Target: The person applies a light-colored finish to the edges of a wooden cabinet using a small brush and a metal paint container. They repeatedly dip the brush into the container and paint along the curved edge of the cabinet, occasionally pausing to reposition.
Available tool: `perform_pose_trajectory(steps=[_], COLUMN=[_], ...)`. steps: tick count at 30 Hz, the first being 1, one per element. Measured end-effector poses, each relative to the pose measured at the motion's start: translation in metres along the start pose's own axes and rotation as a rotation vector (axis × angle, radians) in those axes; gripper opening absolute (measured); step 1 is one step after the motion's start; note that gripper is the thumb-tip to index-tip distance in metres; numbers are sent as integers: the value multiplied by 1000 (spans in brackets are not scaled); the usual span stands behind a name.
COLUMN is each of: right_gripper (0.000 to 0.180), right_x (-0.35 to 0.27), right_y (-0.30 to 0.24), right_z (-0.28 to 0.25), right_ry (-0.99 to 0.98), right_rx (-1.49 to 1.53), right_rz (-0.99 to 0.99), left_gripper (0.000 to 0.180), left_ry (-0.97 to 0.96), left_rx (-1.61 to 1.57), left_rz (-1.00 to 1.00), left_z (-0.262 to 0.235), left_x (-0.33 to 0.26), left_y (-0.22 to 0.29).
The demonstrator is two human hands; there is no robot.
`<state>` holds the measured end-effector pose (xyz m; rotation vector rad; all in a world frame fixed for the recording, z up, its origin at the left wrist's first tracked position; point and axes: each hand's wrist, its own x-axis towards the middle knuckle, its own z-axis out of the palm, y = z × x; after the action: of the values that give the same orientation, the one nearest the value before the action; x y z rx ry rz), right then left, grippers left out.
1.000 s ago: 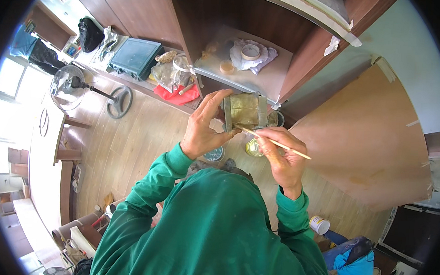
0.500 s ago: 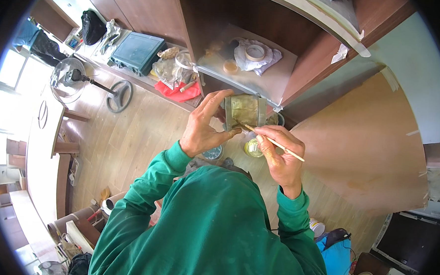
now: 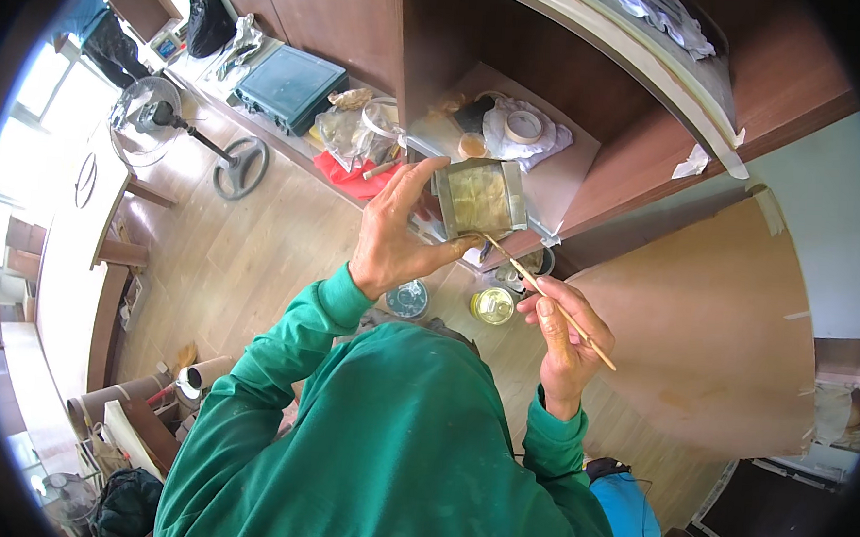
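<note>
left hand grips square metal tin of yellowish glue, raised near wooden shelf | right hand pinches thin wooden stick, tip at tin rim | risk: tilted tin may drip onto floor

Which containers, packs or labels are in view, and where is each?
Tin: left hand holds it up; square, metal, yellowish inside.
Jar: floor below, round, yellow-green.
Tape roll: shelf, round, pale.
Case: far bench, flat, dark teal.
Brush: right hand, thin, wooden.
</note>
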<state>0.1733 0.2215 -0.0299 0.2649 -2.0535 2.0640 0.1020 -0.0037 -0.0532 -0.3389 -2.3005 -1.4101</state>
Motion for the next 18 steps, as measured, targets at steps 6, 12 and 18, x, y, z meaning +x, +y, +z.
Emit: perform_pose_trajectory(steps=[6,12,18], right_gripper=[19,18,15], right_x=[4,4,0], right_y=[-2,-4,-2], right_z=[2,5,4], right_ry=[-26,7,-48], right_rx=[-41,-34,-109], right_rz=[-65,-74,-115], left_gripper=[89,88,88], left_ry=[29,44,63], left_rx=[31,9,41], left_rz=[3,14,-15], left_z=[-6,-2,-5], left_x=[3,1,-6], left_y=[1,0,5])
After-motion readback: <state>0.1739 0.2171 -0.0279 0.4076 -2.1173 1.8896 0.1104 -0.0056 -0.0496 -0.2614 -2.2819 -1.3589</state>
